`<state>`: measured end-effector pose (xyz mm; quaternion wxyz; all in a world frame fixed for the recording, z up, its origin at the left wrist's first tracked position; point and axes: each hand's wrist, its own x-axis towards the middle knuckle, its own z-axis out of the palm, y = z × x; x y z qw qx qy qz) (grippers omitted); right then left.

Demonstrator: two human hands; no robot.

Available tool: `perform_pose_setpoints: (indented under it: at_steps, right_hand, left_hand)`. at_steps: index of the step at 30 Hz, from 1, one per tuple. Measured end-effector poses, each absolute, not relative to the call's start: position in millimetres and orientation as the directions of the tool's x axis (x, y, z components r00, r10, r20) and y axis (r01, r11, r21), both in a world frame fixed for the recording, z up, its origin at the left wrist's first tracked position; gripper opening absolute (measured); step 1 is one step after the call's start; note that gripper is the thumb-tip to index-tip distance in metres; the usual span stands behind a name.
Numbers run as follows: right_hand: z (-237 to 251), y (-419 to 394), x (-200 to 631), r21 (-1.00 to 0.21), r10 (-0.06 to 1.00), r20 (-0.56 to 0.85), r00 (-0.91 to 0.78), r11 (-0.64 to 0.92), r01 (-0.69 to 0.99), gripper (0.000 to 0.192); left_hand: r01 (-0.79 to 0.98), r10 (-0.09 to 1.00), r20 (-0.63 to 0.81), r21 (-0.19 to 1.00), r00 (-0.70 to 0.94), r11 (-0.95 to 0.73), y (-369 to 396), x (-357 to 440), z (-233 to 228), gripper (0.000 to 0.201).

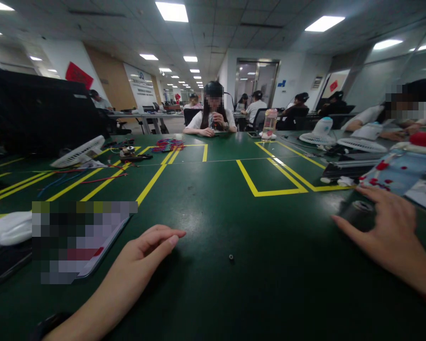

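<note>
One perhaps rubbery cylinder (357, 214) underhand (383, 227)

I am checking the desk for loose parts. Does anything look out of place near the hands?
Yes. A small black part lies alone on the green table, between the left hand and the right hand, touching neither.

Small dark cylinder (358, 214), open top, upright on green mat at right edge of frame, wrapped by fingers. Tiny black round part (231, 257) lies loose on mat, lower centre, untouched.
</note>
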<state>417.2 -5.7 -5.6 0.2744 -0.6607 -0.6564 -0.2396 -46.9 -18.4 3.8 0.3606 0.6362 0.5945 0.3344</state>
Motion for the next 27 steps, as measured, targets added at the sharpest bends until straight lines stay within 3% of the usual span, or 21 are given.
perform_pose_setpoints:
  at_steps: [2, 4, 7, 11, 15, 18, 20, 22, 24, 27]
  right_hand:
    - [-4.2, -9.8, 368.0, 0.038, 0.695, 0.684, -0.224, 0.272, 0.962, 0.061]
    - [-3.4, -15.1, 312.0, -0.013, 0.752, 0.510, -0.417, 0.492, 0.870, 0.046]
    - [-2.8, -19.6, 244.7, -0.208, 0.795, 0.299, -0.528, 0.594, 0.777, 0.034]
    - [3.0, -14.0, 229.8, -0.321, 0.801, 0.233, -0.551, 0.598, 0.734, 0.020]
    - [21.6, -2.0, 295.0, -0.313, 0.856, 0.433, -0.284, 0.438, 0.843, 0.024]
    - [38.2, 5.1, 363.0, -0.207, 0.824, 0.566, 0.024, 0.113, 0.972, 0.030]
    - [45.4, 7.1, 401.9, -0.164, 0.835, 0.500, 0.230, -0.170, 0.972, 0.036]
    - [47.9, 6.6, 428.6, -0.158, 0.855, 0.361, 0.373, -0.338, 0.928, 0.042]
    - [46.7, 4.2, 441.9, -0.181, 0.866, 0.245, 0.435, -0.400, 0.898, 0.047]
    - [43.0, -1.4, 445.7, -0.215, 0.863, 0.230, 0.449, -0.405, 0.889, 0.051]
  left_hand:
    - [0.523, 0.997, 0.014, 0.851, 0.079, -0.054, -17.7, -45.0, 3.2, 0.025]
    - [0.542, 0.995, 0.022, 0.837, 0.096, -0.071, -16.9, -44.9, 2.4, 0.025]
    - [0.581, 0.992, 0.025, 0.809, 0.127, -0.095, -16.2, -46.6, 1.7, 0.026]
    - [0.596, 0.990, 0.012, 0.798, 0.137, -0.092, -15.9, -49.8, 3.0, 0.028]
    - [0.590, 0.991, 0.015, 0.802, 0.134, -0.092, -17.2, -50.0, 7.0, 0.028]
    - [0.582, 0.989, 0.029, 0.806, 0.146, -0.110, -19.4, -48.2, 9.1, 0.026]
    - [0.570, 0.987, 0.040, 0.812, 0.154, -0.122, -20.3, -47.2, 8.9, 0.023]
    - [0.564, 0.986, 0.049, 0.815, 0.158, -0.130, -20.5, -47.1, 8.0, 0.022]
    - [0.569, 0.986, 0.050, 0.812, 0.160, -0.133, -20.3, -47.9, 7.1, 0.022]
    - [0.581, 0.986, 0.040, 0.804, 0.162, -0.128, -20.3, -49.4, 7.0, 0.022]
